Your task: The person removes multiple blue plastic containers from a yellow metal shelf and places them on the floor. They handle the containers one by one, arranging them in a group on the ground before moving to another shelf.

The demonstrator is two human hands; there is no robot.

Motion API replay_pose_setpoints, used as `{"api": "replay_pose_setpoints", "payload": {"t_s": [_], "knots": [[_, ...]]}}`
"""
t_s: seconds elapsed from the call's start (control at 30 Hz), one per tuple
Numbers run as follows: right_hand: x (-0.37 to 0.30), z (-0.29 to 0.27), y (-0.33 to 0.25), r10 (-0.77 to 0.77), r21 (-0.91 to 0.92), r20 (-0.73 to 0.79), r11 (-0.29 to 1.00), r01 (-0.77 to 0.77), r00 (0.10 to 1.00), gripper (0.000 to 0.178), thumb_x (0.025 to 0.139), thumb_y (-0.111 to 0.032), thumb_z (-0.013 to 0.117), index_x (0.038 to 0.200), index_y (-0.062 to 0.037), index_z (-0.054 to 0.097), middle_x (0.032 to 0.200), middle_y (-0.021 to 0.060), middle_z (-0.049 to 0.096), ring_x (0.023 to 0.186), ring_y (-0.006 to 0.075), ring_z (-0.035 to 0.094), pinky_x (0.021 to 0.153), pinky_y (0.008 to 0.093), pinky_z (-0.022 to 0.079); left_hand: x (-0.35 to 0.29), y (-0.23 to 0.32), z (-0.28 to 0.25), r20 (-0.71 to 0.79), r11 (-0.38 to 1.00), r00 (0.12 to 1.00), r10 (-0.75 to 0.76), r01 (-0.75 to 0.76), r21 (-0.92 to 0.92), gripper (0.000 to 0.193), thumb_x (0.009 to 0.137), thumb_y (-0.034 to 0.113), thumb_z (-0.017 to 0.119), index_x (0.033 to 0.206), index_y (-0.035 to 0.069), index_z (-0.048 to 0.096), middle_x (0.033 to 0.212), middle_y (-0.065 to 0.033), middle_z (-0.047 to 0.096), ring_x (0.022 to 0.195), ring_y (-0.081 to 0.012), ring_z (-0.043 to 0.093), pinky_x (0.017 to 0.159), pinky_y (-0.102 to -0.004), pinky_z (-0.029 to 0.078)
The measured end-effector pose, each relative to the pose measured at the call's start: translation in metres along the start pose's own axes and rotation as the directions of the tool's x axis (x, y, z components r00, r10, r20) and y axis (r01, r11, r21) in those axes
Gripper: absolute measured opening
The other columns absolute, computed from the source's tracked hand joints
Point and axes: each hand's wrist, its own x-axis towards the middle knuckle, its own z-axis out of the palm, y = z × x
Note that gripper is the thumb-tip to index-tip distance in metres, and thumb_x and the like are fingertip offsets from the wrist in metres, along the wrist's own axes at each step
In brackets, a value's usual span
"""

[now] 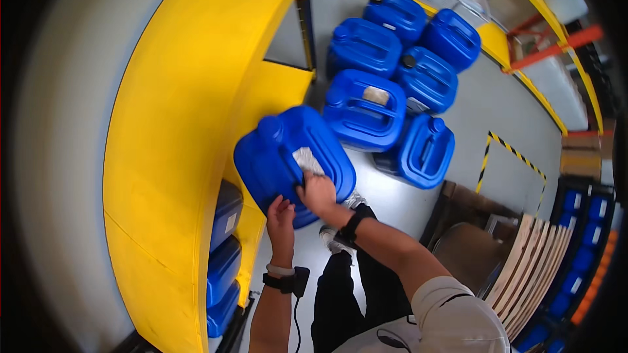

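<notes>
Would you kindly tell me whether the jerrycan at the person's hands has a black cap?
No, the jerrycan under the right hand has a blue cap.

The view comes from the left of two fisheye cameras worn side by side on my head, and it faces steeply down in front of me. My left hand [281, 219] and right hand [318, 194] sit near the middle, close to the lens, with my shoes [335, 240] farther below. The sweep is wide: the yellow shelf [176, 91] close on the left bends into a curve, the floor [500, 104] stretches off rightward, and the corners darken to black.
</notes>
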Motion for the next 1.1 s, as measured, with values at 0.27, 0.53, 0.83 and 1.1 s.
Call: {"api": "replay_pose_setpoints", "payload": {"t_s": [0.27,0.53,0.83,1.1], "knots": [[-0.155,0.004,0.066,0.225,0.095,-0.058,0.971,-0.219,0.972,0.022,0.070,-0.021,0.053,0.080,-0.0016,0.052,0.066,0.0179,0.059,0.063,0.0316,0.059,0.062,0.0390,0.046,-0.055,-0.098,0.038,0.380,0.935,0.855,-0.354,0.335,0.118,0.056,0.082,0.015,0.057,0.124,-0.006,0.028,0.120,-0.0151,0.044,0.110,-0.0184,0.043,0.092,-0.0270,0.033],[-0.284,0.012,0.164,0.536,0.107,-0.191,0.844,-0.526,0.822,0.021,0.073,-0.023,0.052,0.077,-0.0029,0.054,0.059,0.0159,0.059,0.056,0.0298,0.059,0.058,0.0380,0.045,-0.132,-0.188,0.125,0.602,0.850,0.612,-0.513,0.265,0.454,0.047,0.083,0.012,0.054,0.120,-0.005,0.032,0.106,-0.0110,0.053,0.097,-0.0147,0.051,0.083,-0.0248,0.040],[-0.370,0.018,0.303,0.847,0.275,-0.318,0.513,-0.813,0.427,0.027,0.070,-0.028,0.058,0.071,-0.0013,0.053,0.059,0.0196,0.058,0.055,0.0356,0.058,0.056,0.0439,0.046,-0.188,-0.325,0.247,0.762,0.806,0.355,-0.541,-0.040,0.591,0.057,0.077,0.026,0.061,0.120,-0.003,0.038,0.099,-0.0139,0.057,0.083,-0.0169,0.057,0.074,-0.0274,0.045],[-0.370,0.047,0.405,0.894,0.375,-0.322,0.423,-0.825,0.312,0.026,0.066,-0.026,0.058,0.072,-0.0009,0.050,0.062,0.0211,0.058,0.062,0.0361,0.058,0.058,0.0439,0.045,-0.183,-0.388,0.315,0.711,0.704,0.417,-0.567,-0.203,0.681,0.072,0.068,0.036,0.065,0.122,-0.004,0.038,0.106,-0.0214,0.054,0.098,-0.0263,0.053,0.084,-0.0312,0.040]]}}
